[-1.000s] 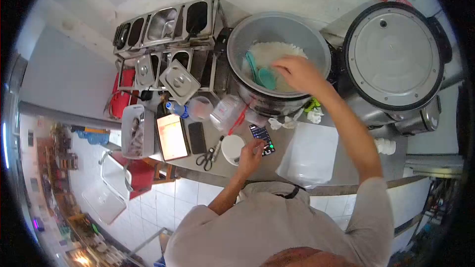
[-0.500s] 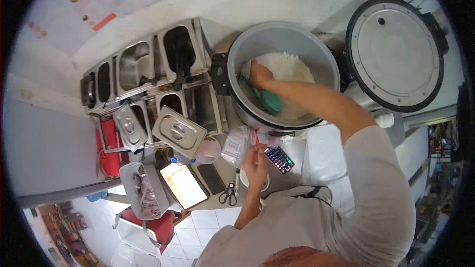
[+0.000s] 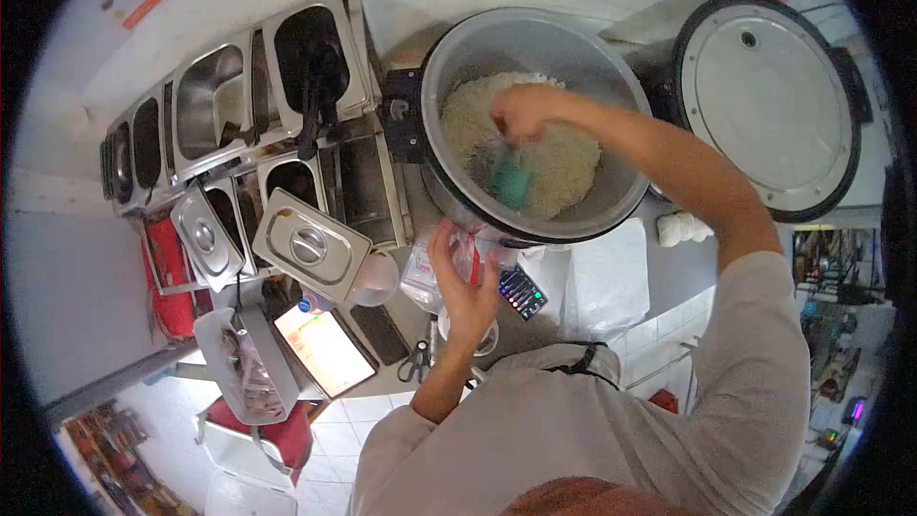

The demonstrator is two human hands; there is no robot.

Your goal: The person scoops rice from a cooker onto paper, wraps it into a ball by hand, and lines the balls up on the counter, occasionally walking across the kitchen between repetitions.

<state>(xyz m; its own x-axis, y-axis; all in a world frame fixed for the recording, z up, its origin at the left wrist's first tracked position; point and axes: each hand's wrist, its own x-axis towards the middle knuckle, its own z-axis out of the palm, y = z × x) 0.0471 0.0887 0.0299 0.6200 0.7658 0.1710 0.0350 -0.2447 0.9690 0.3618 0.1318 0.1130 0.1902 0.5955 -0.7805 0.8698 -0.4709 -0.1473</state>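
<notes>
A large grey rice cooker pot (image 3: 626, 134) stands with white rice (image 3: 564, 162) inside. My right hand (image 3: 525, 115) reaches over the rice, closed round the handle of a green rice paddle (image 3: 512, 182). The paddle's blade points down into the rice and is blurred by motion. Just in front of the cooker is my left hand (image 3: 463, 291), its thumb and fingers spread apart at the cooker's lower front. A clear plastic bag (image 3: 420, 277) with red and white parts lies against these fingers.
The cooker's round lid (image 3: 769, 105) stands raised at the right. Steel food pans (image 3: 210, 96) and loose pan lids (image 3: 310, 244) fill the left side. A lit tablet (image 3: 325, 349), a phone (image 3: 522, 291), scissors (image 3: 415, 363) and a white plastic sheet (image 3: 607, 282) lie along the front.
My right hand has risen from the pot's left side toward its middle, moving the paddle through the rice. My left hand has moved up to the cooker's front and its fingers have spread.
</notes>
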